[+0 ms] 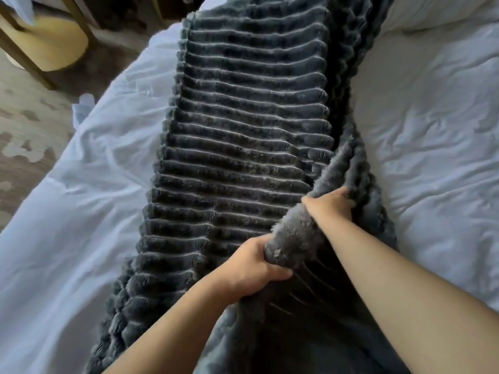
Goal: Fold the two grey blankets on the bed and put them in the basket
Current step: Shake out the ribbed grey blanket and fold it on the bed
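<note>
One grey blanket (243,136), stretched long down the middle of the white bed (81,201), from 6 o'clock up to 12 o'clock. Ribbed and fluffy on top. Near edge raised off the bed at about 5 o'clock and bunched into a furry roll.

Left hand (251,268) wrapped round the low end of that roll, fingers (272,273) curled tight on the fur. Right hand (328,205) a little farther along, toward 1 o'clock, gripping the same roll, its fingers tucked into the fluff and mostly hidden. Both hands close together, not touching.

No second blanket plain to see. Dark smooth cloth at 6 o'clock, maybe the same one turned under, hard to tell. White pillow (432,14) at 1 o'clock. Yellow thing (48,41) in a wooden frame at 10 o'clock, beside the bed: maybe a seat, maybe the basket, too blurry to say.

Looks soft, thick and floppy, probably a bit heavy. Will likely sag and droop wherever not held. Not slippery, thanks to the fur, and nothing to break. Best to hold by two corners or along one edge, hands spread well apart, for a flat fold. Bunched up like this, likely to twist. Probably early in the task, with the first fold not yet finished.
</note>
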The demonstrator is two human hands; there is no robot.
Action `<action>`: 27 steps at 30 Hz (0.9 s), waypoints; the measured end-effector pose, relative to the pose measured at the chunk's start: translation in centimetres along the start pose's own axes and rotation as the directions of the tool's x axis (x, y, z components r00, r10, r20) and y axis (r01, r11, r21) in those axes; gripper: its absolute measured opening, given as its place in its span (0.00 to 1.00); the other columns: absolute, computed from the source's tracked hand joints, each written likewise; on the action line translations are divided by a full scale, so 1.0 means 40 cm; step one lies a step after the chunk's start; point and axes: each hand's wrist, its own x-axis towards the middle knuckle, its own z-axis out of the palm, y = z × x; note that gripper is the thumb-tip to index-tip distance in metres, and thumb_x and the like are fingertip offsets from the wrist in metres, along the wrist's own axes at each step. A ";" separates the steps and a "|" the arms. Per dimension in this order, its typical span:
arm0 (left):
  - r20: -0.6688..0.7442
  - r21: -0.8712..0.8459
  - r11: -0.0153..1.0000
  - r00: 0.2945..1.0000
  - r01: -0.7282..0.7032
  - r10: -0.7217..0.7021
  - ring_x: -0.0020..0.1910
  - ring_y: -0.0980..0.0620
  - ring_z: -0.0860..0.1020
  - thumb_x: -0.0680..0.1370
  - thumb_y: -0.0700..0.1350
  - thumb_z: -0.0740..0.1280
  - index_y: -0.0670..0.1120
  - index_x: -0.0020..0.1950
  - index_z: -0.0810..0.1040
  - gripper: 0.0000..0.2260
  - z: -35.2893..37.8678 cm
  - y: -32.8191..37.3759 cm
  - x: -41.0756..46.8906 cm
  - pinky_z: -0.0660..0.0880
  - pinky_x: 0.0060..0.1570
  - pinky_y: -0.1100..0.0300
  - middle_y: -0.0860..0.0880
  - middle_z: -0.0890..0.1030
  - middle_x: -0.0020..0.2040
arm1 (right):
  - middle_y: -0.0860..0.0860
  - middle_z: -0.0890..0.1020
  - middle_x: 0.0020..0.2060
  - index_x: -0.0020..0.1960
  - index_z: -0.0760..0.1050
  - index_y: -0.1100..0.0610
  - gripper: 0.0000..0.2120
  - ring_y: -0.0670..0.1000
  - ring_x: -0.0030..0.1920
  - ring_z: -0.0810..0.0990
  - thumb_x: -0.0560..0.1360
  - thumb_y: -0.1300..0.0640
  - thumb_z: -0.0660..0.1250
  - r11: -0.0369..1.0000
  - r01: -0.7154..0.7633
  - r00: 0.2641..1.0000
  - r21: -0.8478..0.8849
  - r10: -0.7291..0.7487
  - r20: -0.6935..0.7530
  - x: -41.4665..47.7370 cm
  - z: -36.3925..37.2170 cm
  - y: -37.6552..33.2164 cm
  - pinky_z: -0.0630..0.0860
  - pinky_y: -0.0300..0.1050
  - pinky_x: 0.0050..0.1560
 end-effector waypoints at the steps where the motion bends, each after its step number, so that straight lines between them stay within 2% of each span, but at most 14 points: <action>1: -0.012 -0.034 0.998 0.999 -0.049 0.049 0.43 0.52 0.78 0.73 0.31 0.71 0.37 0.52 0.79 0.09 -0.023 0.029 -0.004 0.76 0.49 0.57 0.47 0.80 0.43 | 0.64 0.68 0.68 0.72 0.57 0.62 0.41 0.63 0.62 0.74 0.69 0.49 0.74 0.999 -0.012 1.000 0.039 0.013 -0.021 0.017 -0.026 -0.021 0.73 0.49 0.54; 3: -0.042 -0.098 0.989 0.993 -0.111 0.107 0.42 0.52 0.77 0.75 0.39 0.71 0.39 0.48 0.80 0.05 -0.082 0.082 -0.018 0.75 0.46 0.57 0.47 0.79 0.41 | 0.62 0.75 0.65 0.69 0.66 0.65 0.29 0.60 0.60 0.77 0.73 0.55 0.70 0.986 -0.006 0.999 0.169 0.013 -0.044 0.048 -0.096 -0.086 0.74 0.47 0.54; 6: -0.232 -0.086 0.978 0.958 -0.192 0.168 0.42 0.52 0.78 0.75 0.52 0.67 0.43 0.47 0.82 0.12 -0.192 0.140 -0.048 0.75 0.45 0.55 0.49 0.81 0.41 | 0.59 0.79 0.57 0.61 0.76 0.64 0.16 0.57 0.51 0.77 0.74 0.60 0.65 0.892 0.025 0.997 0.452 0.011 -0.076 0.015 -0.219 -0.263 0.73 0.43 0.44; 7: -0.344 -0.070 0.968 0.916 -0.242 0.205 0.42 0.55 0.80 0.76 0.52 0.67 0.48 0.49 0.84 0.10 -0.229 0.151 -0.057 0.77 0.45 0.59 0.52 0.83 0.42 | 0.57 0.81 0.47 0.49 0.80 0.62 0.10 0.56 0.44 0.76 0.70 0.61 0.66 0.764 0.104 0.989 0.637 -0.013 -0.145 -0.021 -0.254 -0.332 0.72 0.42 0.37; 8: -0.471 -0.047 0.955 0.850 -0.293 0.237 0.41 0.60 0.80 0.76 0.50 0.67 0.53 0.48 0.84 0.07 -0.264 0.155 -0.067 0.76 0.43 0.66 0.55 0.84 0.41 | 0.54 0.79 0.36 0.36 0.78 0.58 0.03 0.55 0.38 0.74 0.63 0.61 0.66 0.514 0.184 0.981 0.838 -0.051 -0.185 -0.065 -0.273 -0.402 0.69 0.41 0.31; 10: -0.716 0.041 0.949 0.654 -0.312 0.246 0.35 0.65 0.78 0.79 0.43 0.67 0.53 0.43 0.83 0.09 -0.330 0.136 -0.082 0.73 0.36 0.71 0.59 0.83 0.35 | 0.46 0.76 0.28 0.27 0.73 0.56 0.02 0.51 0.32 0.73 0.56 0.61 0.63 0.088 0.327 0.909 0.941 -0.301 -0.288 -0.177 -0.247 -0.519 0.69 0.38 0.31; 11: -0.807 0.098 0.968 0.551 -0.230 0.212 0.34 0.63 0.77 0.80 0.42 0.66 0.50 0.40 0.81 0.10 -0.361 0.111 -0.088 0.73 0.34 0.67 0.57 0.82 0.33 | 0.43 0.77 0.28 0.28 0.75 0.54 0.05 0.47 0.31 0.75 0.57 0.62 0.62 0.069 0.347 0.838 0.935 -0.471 -0.276 -0.225 -0.198 -0.553 0.70 0.35 0.32; 13: -0.884 0.160 0.982 0.457 0.102 0.097 0.40 0.48 0.80 0.81 0.43 0.63 0.45 0.38 0.77 0.12 -0.424 0.038 -0.093 0.72 0.39 0.54 0.48 0.81 0.34 | 0.46 0.82 0.38 0.41 0.79 0.51 0.09 0.46 0.42 0.81 0.65 0.61 0.63 0.413 0.342 0.716 0.844 -0.696 0.051 -0.274 -0.074 -0.578 0.76 0.39 0.41; 15: -0.797 0.198 0.842 0.583 0.502 -0.160 0.49 0.41 0.80 0.82 0.47 0.61 0.44 0.40 0.77 0.14 -0.465 -0.043 -0.098 0.71 0.45 0.53 0.39 0.82 0.43 | 0.53 0.78 0.62 0.67 0.73 0.54 0.19 0.56 0.63 0.76 0.77 0.52 0.63 0.808 0.358 0.619 0.467 -0.580 0.529 -0.251 0.053 -0.537 0.74 0.49 0.62; 16: -0.707 0.254 0.747 0.645 0.614 -0.290 0.52 0.41 0.80 0.82 0.50 0.61 0.46 0.40 0.76 0.13 -0.478 -0.079 -0.101 0.70 0.45 0.56 0.40 0.82 0.46 | 0.54 0.75 0.67 0.73 0.68 0.56 0.24 0.57 0.67 0.73 0.79 0.48 0.62 0.854 0.431 0.604 0.293 -0.514 0.609 -0.216 0.094 -0.493 0.70 0.50 0.67; 18: -0.601 0.347 0.691 0.716 0.634 -0.356 0.51 0.44 0.80 0.80 0.53 0.65 0.48 0.39 0.73 0.12 -0.497 -0.117 -0.096 0.69 0.43 0.58 0.43 0.82 0.45 | 0.54 0.80 0.61 0.65 0.76 0.54 0.17 0.56 0.63 0.77 0.79 0.49 0.63 0.793 0.564 0.663 0.231 -0.602 0.445 -0.154 0.108 -0.393 0.72 0.47 0.63; 20: -0.615 0.385 0.730 0.747 0.564 -0.252 0.46 0.44 0.81 0.77 0.53 0.68 0.47 0.38 0.73 0.13 -0.519 -0.125 -0.071 0.68 0.39 0.57 0.45 0.81 0.39 | 0.52 0.84 0.49 0.52 0.82 0.50 0.09 0.56 0.54 0.81 0.77 0.55 0.64 0.783 0.568 0.790 0.254 -0.605 0.100 -0.085 0.069 -0.284 0.74 0.45 0.53; 23: -0.639 0.417 0.795 0.764 0.441 -0.088 0.39 0.45 0.79 0.75 0.56 0.70 0.45 0.40 0.77 0.15 -0.538 -0.090 -0.008 0.70 0.38 0.56 0.47 0.79 0.34 | 0.60 0.81 0.54 0.55 0.80 0.56 0.12 0.63 0.56 0.77 0.75 0.61 0.62 0.909 0.382 0.894 0.167 -0.318 -0.315 0.046 -0.014 -0.121 0.73 0.52 0.56; 27: -0.566 0.531 0.749 0.823 0.396 -0.034 0.33 0.48 0.74 0.75 0.58 0.69 0.44 0.36 0.75 0.19 -0.525 -0.043 0.100 0.67 0.33 0.57 0.48 0.75 0.30 | 0.63 0.74 0.66 0.71 0.67 0.64 0.29 0.64 0.66 0.72 0.76 0.53 0.70 0.973 -0.003 0.997 0.231 -0.013 0.070 0.148 -0.040 0.068 0.71 0.57 0.66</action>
